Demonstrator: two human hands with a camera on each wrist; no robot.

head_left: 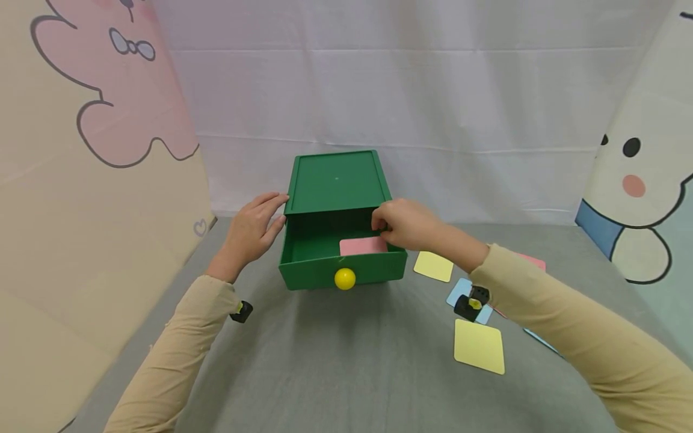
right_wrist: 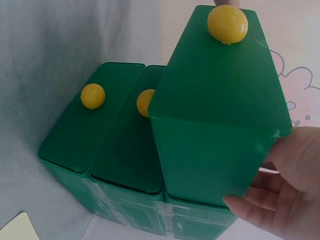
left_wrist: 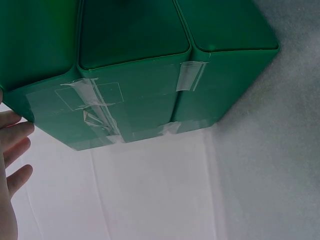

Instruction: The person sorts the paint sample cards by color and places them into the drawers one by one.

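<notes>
A green drawer cabinet [head_left: 337, 180] stands on the grey table with its top drawer [head_left: 303, 275] pulled out. This drawer has a yellow round knob [head_left: 344, 278]. Inside it, toward the right, lies a pink card [head_left: 360, 246]. My right hand [head_left: 408, 225] reaches over the drawer's right wall, its curled fingers at the card's right end, apparently pinching it; the fingertips are partly hidden. In the right wrist view, other fingers of it sit beside the drawer wall. With fairly straight fingers, my left hand [head_left: 253, 231] touches the cabinet's upper left edge.
Right of the cabinet lie yellow cards [head_left: 479, 347], a blue card [head_left: 483, 314], a pink card [head_left: 533, 261] partly behind the sleeve, and a thin blue item [head_left: 541, 340]. Two lower drawers [right_wrist: 117, 135] are closed. A white curtain [head_left: 460, 120] hangs behind.
</notes>
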